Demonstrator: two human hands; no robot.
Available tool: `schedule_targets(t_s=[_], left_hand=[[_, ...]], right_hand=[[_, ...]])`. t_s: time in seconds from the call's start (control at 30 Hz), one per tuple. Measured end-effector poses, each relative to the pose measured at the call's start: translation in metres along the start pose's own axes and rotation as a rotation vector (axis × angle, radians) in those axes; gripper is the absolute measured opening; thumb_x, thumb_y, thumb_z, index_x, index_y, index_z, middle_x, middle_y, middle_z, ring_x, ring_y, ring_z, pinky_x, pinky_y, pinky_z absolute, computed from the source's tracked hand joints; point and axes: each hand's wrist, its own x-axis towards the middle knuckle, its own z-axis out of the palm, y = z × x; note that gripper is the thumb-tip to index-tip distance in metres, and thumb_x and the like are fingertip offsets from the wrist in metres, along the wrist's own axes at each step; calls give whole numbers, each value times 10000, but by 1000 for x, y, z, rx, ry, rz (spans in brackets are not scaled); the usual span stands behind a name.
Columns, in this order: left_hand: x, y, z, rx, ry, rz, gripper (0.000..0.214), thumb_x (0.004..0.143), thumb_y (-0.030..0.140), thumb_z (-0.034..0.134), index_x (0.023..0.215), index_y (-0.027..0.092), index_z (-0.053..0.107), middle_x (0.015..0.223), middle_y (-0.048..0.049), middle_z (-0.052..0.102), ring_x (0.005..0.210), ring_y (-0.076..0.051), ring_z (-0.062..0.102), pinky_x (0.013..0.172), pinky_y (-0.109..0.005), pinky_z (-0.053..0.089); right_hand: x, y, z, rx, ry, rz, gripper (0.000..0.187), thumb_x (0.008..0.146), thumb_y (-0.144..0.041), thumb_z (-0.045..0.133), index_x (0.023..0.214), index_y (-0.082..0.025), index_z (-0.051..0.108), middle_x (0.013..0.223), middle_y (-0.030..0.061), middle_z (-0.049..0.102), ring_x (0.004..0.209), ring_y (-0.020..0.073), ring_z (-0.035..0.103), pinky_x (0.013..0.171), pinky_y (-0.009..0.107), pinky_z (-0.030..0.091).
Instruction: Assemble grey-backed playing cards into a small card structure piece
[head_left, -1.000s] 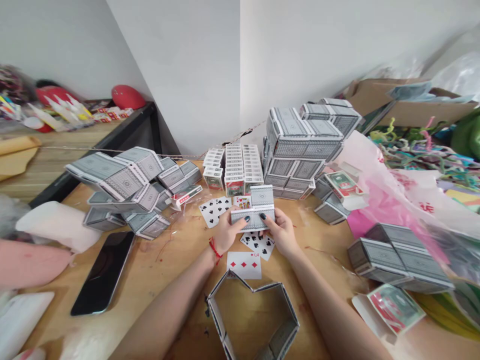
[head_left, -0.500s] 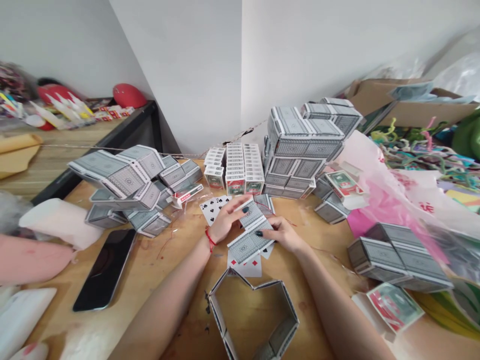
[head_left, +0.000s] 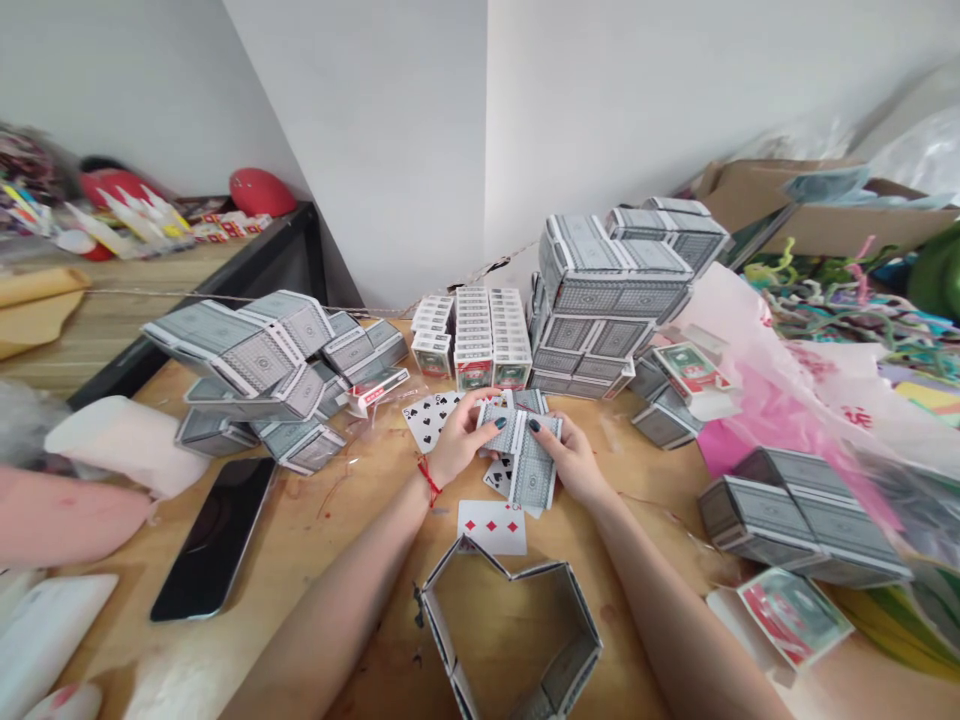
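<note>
Grey-backed playing cards point(head_left: 534, 472) are held between my two hands above the table. My left hand point(head_left: 461, 440) pinches a card at the left, thumb on its patterned back. On the other side my right hand point(head_left: 574, 455) grips an upright card, thumb near its top. Beneath them lie face-up cards, partly hidden, and a diamond card point(head_left: 491, 527) rests nearer to me. Spade cards point(head_left: 427, 420) lie fanned beyond my left wrist. Close to my body stands a heart-shaped frame point(head_left: 581, 610) made of folded cards, open at the top.
Box shapes of cards are stacked at the left point(head_left: 255, 350) and high at the right point(head_left: 611, 290). Card packs point(head_left: 474, 340) stand in rows by the wall. A black phone point(head_left: 214, 540) lies left; an opened card pack point(head_left: 795, 615) and pink plastic bag point(head_left: 757, 370) are right.
The cards in my hands have turned from a slanted pose, the right one now upright. My right hand has shifted up and the diamond card is more exposed.
</note>
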Motion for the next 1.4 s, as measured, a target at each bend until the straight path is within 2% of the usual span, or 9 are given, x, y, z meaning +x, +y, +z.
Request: schedule_targets(t_s=[0.13, 0.23, 0.43, 0.57, 0.77, 1.03, 1.23, 1.4], left_hand=[[2, -4, -1, 187, 46, 25, 211, 754, 334, 551, 916, 198, 559, 747, -10, 567, 532, -99, 496, 442, -213, 399], [3, -9, 0, 269, 118, 43, 167, 766, 344, 540, 797, 180, 548, 650, 11, 524, 524, -99, 460, 461, -213, 363], [-1, -20, 11, 334, 274, 105, 124, 782, 307, 518, 792, 183, 515, 657, 14, 520, 588, -117, 474, 586, -248, 389], [-4, -19, 17, 388, 345, 99, 103, 779, 284, 511, 793, 183, 517, 644, 22, 500, 577, -110, 446, 596, -246, 373], [-5, -18, 19, 351, 356, 69, 112, 778, 288, 507, 761, 178, 517, 638, 18, 491, 574, -111, 429, 561, -234, 340], [-3, -22, 17, 268, 368, 16, 134, 759, 309, 529, 740, 176, 535, 676, 4, 539, 624, -128, 472, 602, -245, 362], [-1, -24, 16, 211, 394, 17, 152, 739, 325, 558, 726, 174, 548, 655, 10, 552, 597, -125, 478, 594, -248, 368], [0, -26, 19, 273, 440, 59, 144, 750, 319, 550, 736, 176, 552, 671, 3, 564, 630, -138, 501, 634, -264, 386]], right_hand=[[-3, 0, 2, -37, -39, 3, 325, 715, -479, 595, 811, -191, 481, 668, -16, 549, 565, 124, 494, 516, 238, 402], [-3, 4, 4, -96, -6, -36, 294, 734, -461, 581, 785, -196, 464, 656, -26, 514, 571, 121, 470, 512, 229, 379], [-2, 6, 6, -220, 72, -142, 251, 772, -441, 533, 779, -198, 472, 685, -10, 530, 627, 141, 483, 571, 251, 393], [-3, 4, 8, -336, 116, -230, 185, 796, -378, 502, 781, -196, 473, 688, -8, 539, 649, 147, 499, 614, 264, 406], [-5, 3, 12, -485, 145, -343, 85, 813, -287, 454, 793, -204, 458, 711, 4, 556, 676, 158, 520, 640, 270, 415], [-8, 7, 12, -653, 140, -441, 41, 814, -231, 418, 780, -223, 439, 643, -9, 551, 591, 155, 522, 559, 248, 397], [-7, 8, 11, -691, 112, -447, 12, 813, -230, 416, 808, -228, 427, 631, -9, 538, 579, 163, 524, 550, 256, 395], [-7, 11, 13, -667, 112, -460, 12, 814, -223, 410, 814, -226, 421, 673, 6, 549, 640, 172, 536, 585, 271, 405]])
